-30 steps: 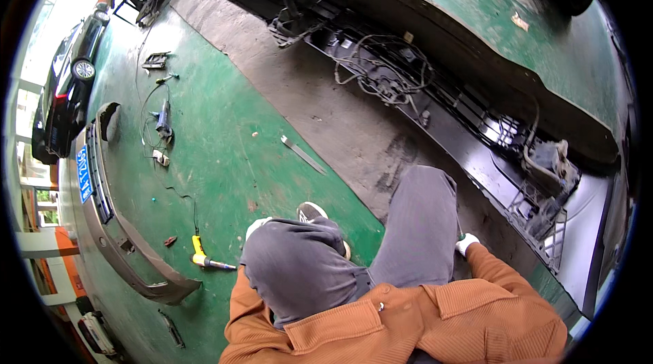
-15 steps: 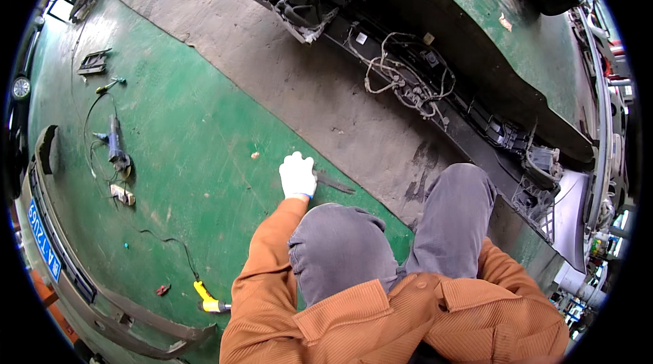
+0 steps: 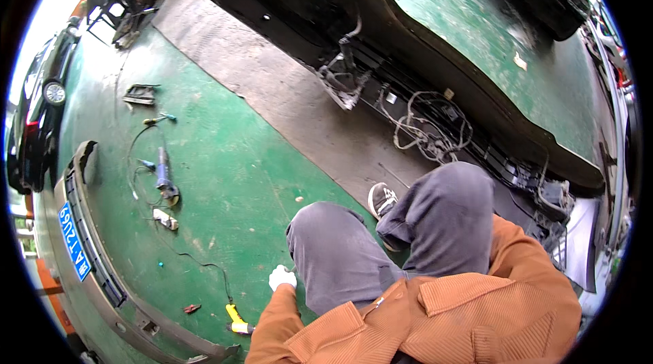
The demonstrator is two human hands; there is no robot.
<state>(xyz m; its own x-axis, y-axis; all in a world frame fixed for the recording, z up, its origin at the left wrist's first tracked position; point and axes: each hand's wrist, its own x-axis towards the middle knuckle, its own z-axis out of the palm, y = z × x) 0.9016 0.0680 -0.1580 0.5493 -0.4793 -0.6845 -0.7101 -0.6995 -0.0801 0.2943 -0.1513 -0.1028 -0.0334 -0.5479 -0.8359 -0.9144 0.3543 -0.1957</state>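
My left hand (image 3: 282,277), in a white glove, is closed just left of my left knee (image 3: 326,228), low over the green floor. What it holds, if anything, I cannot make out. Nearest to it on the floor is a yellow-and-black corded power tool (image 3: 238,321). My right sleeve (image 3: 524,248) runs behind my right knee (image 3: 456,194), which hides the right hand. In front of my knees lies a large dark bumper (image 3: 435,64), its inner side showing, with a tangled wiring harness (image 3: 428,133) along it.
A grey mat (image 3: 252,71) lies under the bumper. At left are an angle grinder (image 3: 164,177), a white power strip (image 3: 165,220), a dark bracket (image 3: 141,94), cables and another bumper (image 3: 102,275) with a blue plate. A dark car (image 3: 51,105) stands beyond.
My left hand has drawn back toward my body, beside the knee. The dark flat tool seen beside it earlier no longer shows. My view has shifted, and one shoe now shows.
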